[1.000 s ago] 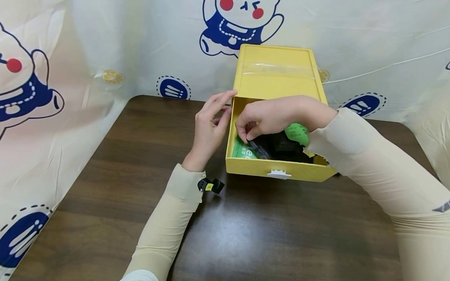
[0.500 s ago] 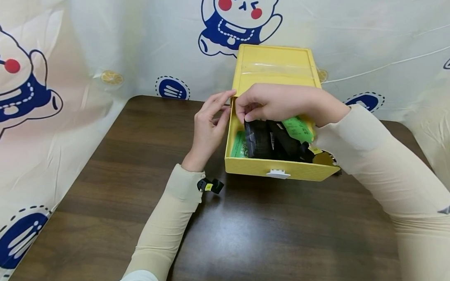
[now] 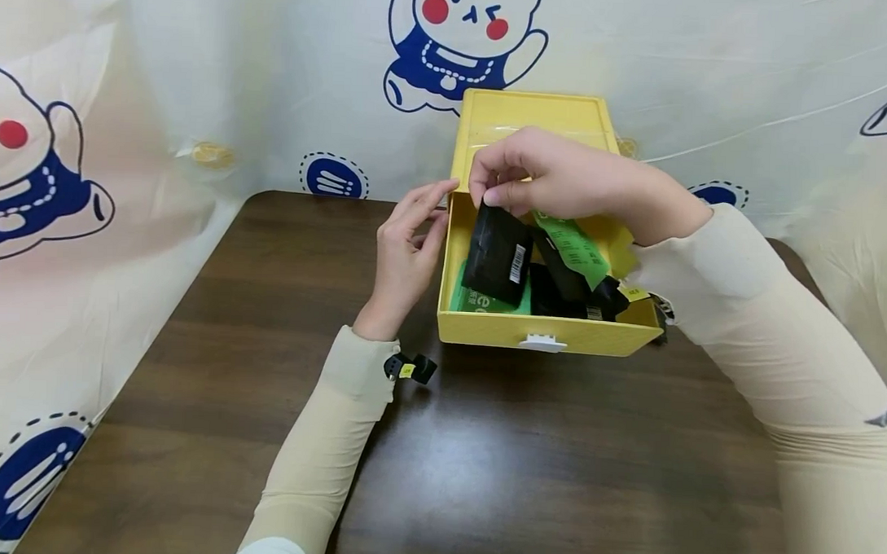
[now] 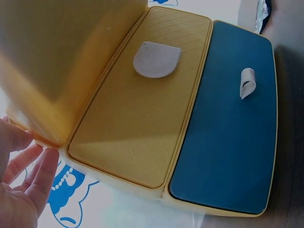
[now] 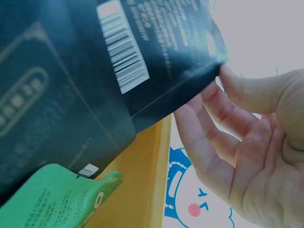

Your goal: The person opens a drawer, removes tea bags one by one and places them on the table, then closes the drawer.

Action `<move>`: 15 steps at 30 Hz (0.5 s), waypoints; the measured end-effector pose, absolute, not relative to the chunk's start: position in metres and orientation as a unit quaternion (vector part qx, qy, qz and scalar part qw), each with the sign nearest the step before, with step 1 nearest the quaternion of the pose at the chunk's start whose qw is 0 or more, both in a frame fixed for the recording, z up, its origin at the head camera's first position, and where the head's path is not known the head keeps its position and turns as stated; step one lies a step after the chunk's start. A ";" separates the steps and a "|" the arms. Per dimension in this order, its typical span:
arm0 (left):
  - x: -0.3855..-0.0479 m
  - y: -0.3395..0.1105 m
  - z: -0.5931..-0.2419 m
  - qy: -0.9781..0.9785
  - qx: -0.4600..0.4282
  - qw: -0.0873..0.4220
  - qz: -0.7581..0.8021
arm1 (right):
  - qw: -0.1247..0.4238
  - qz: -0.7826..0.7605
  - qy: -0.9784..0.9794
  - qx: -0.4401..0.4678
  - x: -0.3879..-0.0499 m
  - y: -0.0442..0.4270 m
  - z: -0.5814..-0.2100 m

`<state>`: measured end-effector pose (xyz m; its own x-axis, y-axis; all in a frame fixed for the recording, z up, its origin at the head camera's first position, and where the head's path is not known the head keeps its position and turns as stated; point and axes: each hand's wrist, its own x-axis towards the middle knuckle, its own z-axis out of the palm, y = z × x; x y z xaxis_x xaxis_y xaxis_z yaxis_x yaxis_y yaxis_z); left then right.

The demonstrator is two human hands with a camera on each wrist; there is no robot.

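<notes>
Steadying the yellow cabinet (image 3: 486, 115) at its front left edge seems to be the left hand's (image 3: 407, 255) job: its fingers reach out and touch that edge, gripping nothing. Inside the pulled-out drawer (image 3: 478, 329), partly covering a green packet (image 3: 489, 304), a black barcoded sachet (image 3: 497, 254) hangs tilted, its top corner pinched by the right hand's (image 3: 564, 179) thumb and fingers. Lifting it out looks like the step in hand; the next move probably calls for a firm pinch and raising its lower end past the drawer walls without dragging the green sachet (image 3: 578, 247) to its right. A dark wood-grain table (image 3: 266, 303) lies below; pale curtains (image 3: 239, 50) with cartoon prints stand left, behind and right.
</notes>
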<state>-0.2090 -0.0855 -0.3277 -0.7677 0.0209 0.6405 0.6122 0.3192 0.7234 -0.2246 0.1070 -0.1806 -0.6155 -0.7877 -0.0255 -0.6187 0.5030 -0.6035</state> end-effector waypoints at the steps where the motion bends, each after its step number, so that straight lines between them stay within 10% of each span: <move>1: -0.209 -0.086 -0.328 -0.765 -0.206 0.274 -0.545 | 0.145 -0.291 0.857 -0.401 -0.224 0.106 -0.180; 15: -0.211 -0.084 -0.330 -0.761 -0.210 0.290 -0.541 | 0.113 -0.442 0.852 -0.257 -0.223 0.125 -0.167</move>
<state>-0.2110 -0.0844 -0.3305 -0.7438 0.0061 0.6684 0.6332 0.3267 0.7017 -0.2232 0.1246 -0.1669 -0.8426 -0.5374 0.0343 -0.3380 0.4782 -0.8106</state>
